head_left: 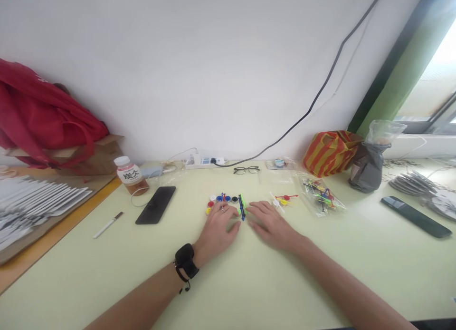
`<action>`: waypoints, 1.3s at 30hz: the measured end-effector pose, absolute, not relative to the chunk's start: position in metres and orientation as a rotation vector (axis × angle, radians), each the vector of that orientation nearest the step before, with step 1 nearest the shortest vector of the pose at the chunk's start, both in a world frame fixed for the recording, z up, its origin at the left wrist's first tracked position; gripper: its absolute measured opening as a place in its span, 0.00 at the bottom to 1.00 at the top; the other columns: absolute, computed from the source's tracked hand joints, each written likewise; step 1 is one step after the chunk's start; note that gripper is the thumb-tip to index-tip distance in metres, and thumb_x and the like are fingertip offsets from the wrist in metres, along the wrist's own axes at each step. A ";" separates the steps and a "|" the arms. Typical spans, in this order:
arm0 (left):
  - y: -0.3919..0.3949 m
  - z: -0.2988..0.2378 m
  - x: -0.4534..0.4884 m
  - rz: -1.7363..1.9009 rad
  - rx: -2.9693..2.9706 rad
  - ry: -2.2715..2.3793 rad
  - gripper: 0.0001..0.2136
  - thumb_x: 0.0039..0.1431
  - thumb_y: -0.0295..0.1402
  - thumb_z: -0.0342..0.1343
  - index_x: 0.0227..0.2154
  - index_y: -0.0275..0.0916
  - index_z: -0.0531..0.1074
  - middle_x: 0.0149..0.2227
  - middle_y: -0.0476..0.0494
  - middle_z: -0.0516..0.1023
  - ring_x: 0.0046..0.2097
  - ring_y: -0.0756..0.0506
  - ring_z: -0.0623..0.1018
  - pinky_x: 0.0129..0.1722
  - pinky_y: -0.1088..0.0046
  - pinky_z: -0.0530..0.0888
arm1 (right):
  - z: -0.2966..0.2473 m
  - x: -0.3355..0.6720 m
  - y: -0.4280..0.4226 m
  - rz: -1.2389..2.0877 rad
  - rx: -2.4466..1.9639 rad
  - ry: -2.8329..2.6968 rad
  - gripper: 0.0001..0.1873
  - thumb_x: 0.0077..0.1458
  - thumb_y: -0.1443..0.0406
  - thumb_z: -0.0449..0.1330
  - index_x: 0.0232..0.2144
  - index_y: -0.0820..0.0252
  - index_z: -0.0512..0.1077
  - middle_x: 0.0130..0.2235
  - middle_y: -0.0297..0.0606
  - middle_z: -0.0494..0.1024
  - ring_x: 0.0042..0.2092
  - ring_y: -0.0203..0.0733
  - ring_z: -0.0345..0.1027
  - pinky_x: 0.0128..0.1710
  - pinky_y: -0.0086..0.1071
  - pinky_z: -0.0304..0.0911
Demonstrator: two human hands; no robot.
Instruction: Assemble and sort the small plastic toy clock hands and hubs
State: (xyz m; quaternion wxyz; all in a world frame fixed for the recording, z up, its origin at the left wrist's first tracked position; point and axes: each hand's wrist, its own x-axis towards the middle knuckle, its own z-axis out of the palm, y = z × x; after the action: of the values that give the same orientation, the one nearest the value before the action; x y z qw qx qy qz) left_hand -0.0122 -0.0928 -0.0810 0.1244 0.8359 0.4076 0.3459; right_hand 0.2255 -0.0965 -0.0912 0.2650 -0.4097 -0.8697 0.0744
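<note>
My left hand [218, 225] rests on the table over a cluster of small round plastic pieces, its fingers apart and partly hiding them. Around its fingertips show a red piece [211, 204], a white piece [213, 198], a blue piece [228, 198] and a black piece [234, 199]. A blue plastic arrow [242, 209] lies between my hands beside a green arrow [243, 199]. My right hand [269, 224] lies just right of these arrows, fingers spread, with nothing visibly held. Farther right lie a red arrow [287, 197], a yellow one [283, 203] and a white one [278, 202].
A clear bag of coloured arrows [322, 197] lies to the right, near a striped bag [329, 151] and a dark phone [415, 216]. On the left are a black phone [156, 205], a drink bottle [131, 177] and a pen [108, 225]. Glasses [246, 169] lie behind.
</note>
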 end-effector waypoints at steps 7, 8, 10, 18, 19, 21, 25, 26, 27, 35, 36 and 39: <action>-0.096 -0.081 -0.010 0.918 2.503 1.165 0.08 0.66 0.29 0.55 0.44 0.44 0.76 0.42 0.42 0.78 0.50 0.37 0.72 0.55 0.52 0.70 | -0.093 0.227 -0.095 0.233 -1.089 -2.370 0.22 0.68 0.62 0.55 0.62 0.55 0.68 0.60 0.47 0.75 0.63 0.53 0.63 0.62 0.50 0.63; -0.096 -0.081 -0.010 0.910 2.502 1.139 0.07 0.66 0.29 0.55 0.43 0.44 0.77 0.41 0.42 0.78 0.50 0.37 0.72 0.54 0.53 0.70 | -0.093 0.228 -0.094 0.237 -1.087 -2.365 0.21 0.68 0.62 0.55 0.61 0.56 0.69 0.59 0.47 0.76 0.62 0.53 0.65 0.61 0.49 0.64; -0.099 -0.079 -0.009 0.880 2.507 1.069 0.06 0.66 0.31 0.56 0.42 0.44 0.77 0.41 0.42 0.78 0.50 0.37 0.72 0.54 0.54 0.71 | -0.093 0.230 -0.093 0.237 -1.113 -2.347 0.18 0.67 0.62 0.56 0.57 0.57 0.71 0.57 0.48 0.77 0.59 0.53 0.67 0.59 0.49 0.65; -0.107 -0.068 -0.008 0.698 2.570 0.943 0.03 0.67 0.31 0.56 0.40 0.43 0.74 0.43 0.42 0.79 0.49 0.38 0.75 0.52 0.58 0.70 | -0.094 0.230 -0.094 0.195 -1.328 -2.282 0.11 0.65 0.63 0.57 0.48 0.58 0.73 0.52 0.47 0.78 0.55 0.53 0.69 0.56 0.48 0.64; -0.107 -0.069 -0.008 0.691 2.577 0.947 0.03 0.67 0.31 0.56 0.41 0.43 0.74 0.44 0.42 0.79 0.49 0.38 0.76 0.52 0.58 0.70 | -0.093 0.230 -0.095 0.197 -1.332 -2.282 0.11 0.65 0.62 0.57 0.48 0.58 0.73 0.52 0.47 0.78 0.54 0.53 0.69 0.56 0.48 0.64; -0.106 -0.070 -0.008 0.685 2.596 0.942 0.04 0.68 0.32 0.54 0.42 0.43 0.73 0.44 0.42 0.79 0.49 0.38 0.77 0.53 0.58 0.70 | -0.090 0.230 -0.097 0.206 -1.326 -2.298 0.11 0.66 0.62 0.56 0.48 0.57 0.72 0.52 0.46 0.77 0.54 0.53 0.68 0.55 0.47 0.63; -0.104 -0.069 -0.008 0.674 2.608 0.934 0.04 0.69 0.31 0.52 0.42 0.43 0.72 0.44 0.43 0.79 0.48 0.39 0.77 0.56 0.56 0.68 | -0.086 0.229 -0.101 0.204 -1.325 -2.325 0.10 0.67 0.60 0.56 0.46 0.57 0.72 0.51 0.45 0.77 0.53 0.52 0.68 0.55 0.47 0.63; -0.104 -0.069 -0.008 0.670 2.605 0.935 0.04 0.69 0.30 0.52 0.42 0.43 0.71 0.45 0.43 0.79 0.49 0.39 0.77 0.58 0.56 0.68 | -0.085 0.228 -0.101 0.203 -1.330 -2.323 0.10 0.67 0.60 0.56 0.46 0.57 0.72 0.51 0.45 0.77 0.53 0.52 0.68 0.55 0.47 0.63; -0.104 -0.069 -0.008 0.669 2.601 0.931 0.04 0.69 0.30 0.52 0.42 0.43 0.71 0.46 0.43 0.78 0.50 0.39 0.77 0.60 0.55 0.67 | -0.085 0.228 -0.101 0.203 -1.334 -2.320 0.09 0.67 0.60 0.56 0.45 0.57 0.72 0.51 0.45 0.76 0.53 0.52 0.69 0.55 0.47 0.63; -0.106 -0.067 -0.009 0.644 2.610 0.885 0.03 0.71 0.32 0.50 0.44 0.42 0.68 0.52 0.40 0.77 0.57 0.38 0.74 0.63 0.52 0.66 | -0.090 0.227 -0.099 0.281 -1.344 -2.132 0.07 0.65 0.62 0.57 0.38 0.57 0.73 0.43 0.43 0.78 0.42 0.47 0.73 0.45 0.41 0.68; -0.107 -0.066 -0.008 0.636 2.602 0.881 0.03 0.71 0.32 0.50 0.44 0.42 0.68 0.51 0.40 0.77 0.57 0.38 0.74 0.61 0.54 0.68 | -0.089 0.227 -0.099 0.306 -1.342 -2.088 0.09 0.66 0.62 0.56 0.35 0.57 0.73 0.40 0.41 0.77 0.40 0.45 0.73 0.43 0.40 0.68; -0.109 -0.063 -0.008 0.617 2.576 0.850 0.03 0.70 0.33 0.51 0.43 0.42 0.66 0.47 0.40 0.77 0.53 0.38 0.75 0.54 0.58 0.73 | -0.085 0.225 -0.102 0.383 -1.310 -1.983 0.15 0.67 0.61 0.55 0.27 0.57 0.70 0.33 0.39 0.75 0.34 0.43 0.71 0.36 0.37 0.67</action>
State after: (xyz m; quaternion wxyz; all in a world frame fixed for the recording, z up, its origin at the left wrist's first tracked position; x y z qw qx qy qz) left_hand -0.0077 -0.1087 -0.0630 0.1788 0.9111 0.3006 0.2183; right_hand 0.2245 -0.1020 -0.0851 0.3590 -0.5081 -0.7687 0.1485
